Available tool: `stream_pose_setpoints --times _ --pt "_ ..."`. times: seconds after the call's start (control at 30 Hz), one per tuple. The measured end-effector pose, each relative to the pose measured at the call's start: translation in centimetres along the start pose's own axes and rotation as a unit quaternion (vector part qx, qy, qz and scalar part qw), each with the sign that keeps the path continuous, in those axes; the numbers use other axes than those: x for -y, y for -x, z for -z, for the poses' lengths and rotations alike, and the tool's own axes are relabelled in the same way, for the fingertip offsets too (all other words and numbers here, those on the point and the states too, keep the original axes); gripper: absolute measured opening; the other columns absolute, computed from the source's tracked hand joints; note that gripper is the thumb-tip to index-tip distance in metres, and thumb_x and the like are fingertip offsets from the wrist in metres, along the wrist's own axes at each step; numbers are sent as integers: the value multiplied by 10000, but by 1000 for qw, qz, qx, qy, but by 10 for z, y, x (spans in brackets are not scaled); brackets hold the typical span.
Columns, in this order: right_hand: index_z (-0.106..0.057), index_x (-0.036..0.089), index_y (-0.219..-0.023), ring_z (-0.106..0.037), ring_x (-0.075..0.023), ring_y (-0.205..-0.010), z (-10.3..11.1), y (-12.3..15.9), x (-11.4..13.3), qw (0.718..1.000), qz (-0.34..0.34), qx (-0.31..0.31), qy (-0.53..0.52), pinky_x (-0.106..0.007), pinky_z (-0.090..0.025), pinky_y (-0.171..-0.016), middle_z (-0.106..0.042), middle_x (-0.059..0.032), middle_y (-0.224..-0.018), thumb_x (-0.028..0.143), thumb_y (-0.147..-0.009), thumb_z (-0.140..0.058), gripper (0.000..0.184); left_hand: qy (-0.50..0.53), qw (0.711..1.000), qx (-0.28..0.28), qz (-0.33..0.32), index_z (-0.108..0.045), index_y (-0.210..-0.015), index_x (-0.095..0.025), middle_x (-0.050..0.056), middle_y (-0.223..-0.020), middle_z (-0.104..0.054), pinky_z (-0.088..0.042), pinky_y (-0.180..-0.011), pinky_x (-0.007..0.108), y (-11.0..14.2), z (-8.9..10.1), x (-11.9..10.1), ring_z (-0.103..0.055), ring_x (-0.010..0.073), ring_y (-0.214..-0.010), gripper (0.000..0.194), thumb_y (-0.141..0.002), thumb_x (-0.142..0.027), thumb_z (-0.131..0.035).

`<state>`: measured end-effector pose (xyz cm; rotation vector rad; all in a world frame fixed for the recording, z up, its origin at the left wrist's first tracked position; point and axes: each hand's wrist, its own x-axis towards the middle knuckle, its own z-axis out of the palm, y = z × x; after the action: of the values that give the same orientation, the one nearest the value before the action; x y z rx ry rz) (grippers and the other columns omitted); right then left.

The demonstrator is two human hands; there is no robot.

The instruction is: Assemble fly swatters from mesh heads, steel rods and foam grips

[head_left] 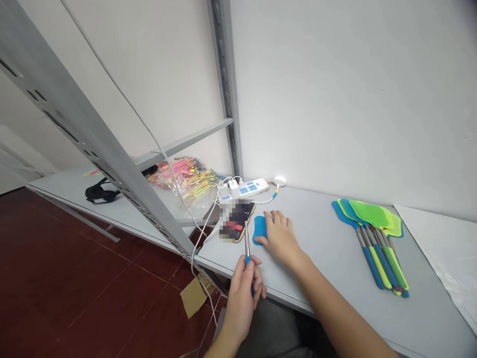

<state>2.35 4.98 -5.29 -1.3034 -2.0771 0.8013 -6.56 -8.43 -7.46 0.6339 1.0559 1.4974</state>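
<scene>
My left hand (244,293) is closed around the blue grip of a handle (247,243), whose thin metal rod points up and away from me. On the grey table, a blue fly swatter head (260,229) lies flat, partly hidden by my right hand (280,234). That hand rests over its right side with fingers apart, the thumb touching the blue plastic. A pile of fly swatters (374,238) in blue, green and yellow lies farther right, with metal rods and coloured grips toward me.
Left of the swatter head lies a phone (238,223), partly blurred. Behind it is a power strip (253,188) with plugs and trailing white cables. A metal shelf post (97,149) rises at left. Bagged colourful cords (186,174) and a black strap (100,191) lie beyond it.
</scene>
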Motion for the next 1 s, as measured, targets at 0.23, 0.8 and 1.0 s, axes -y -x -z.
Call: stream_pose_setpoints --times 0.23,0.8,1.0 --pt "-387 194 -1456 -374 -372 -1333 4 -8 -14 991 -22 48 120 -498 -262 -1051 -474 -192 -1417 418 -657 -811 932 -24 999 -29 -9 -578 -919 -177 -82 -551 -368 -387 -526 219 -4 1 4 -399 68 -456 387 -926 -559 -516" --pt "-644 183 -867 -602 -196 -672 101 51 -52 912 -161 -236 -293 -301 -462 -611 -685 -30 -755 519 -768 -696 354 -253 957 141 -4 -585 -912 -185 -53 -622 -390 -314 -552 217 -49 -54 9 -362 108 -578 321 -960 -481 -471" --pt "-678 182 -988 -651 -202 -618 137 95 -85 760 -262 -381 -457 -308 -507 -555 -713 -17 -757 490 -693 -767 436 -381 895 226 -58 -614 -884 -182 -25 -713 -519 -343 -622 242 -65 -81 7 -453 130 -665 318 -971 -442 -451"
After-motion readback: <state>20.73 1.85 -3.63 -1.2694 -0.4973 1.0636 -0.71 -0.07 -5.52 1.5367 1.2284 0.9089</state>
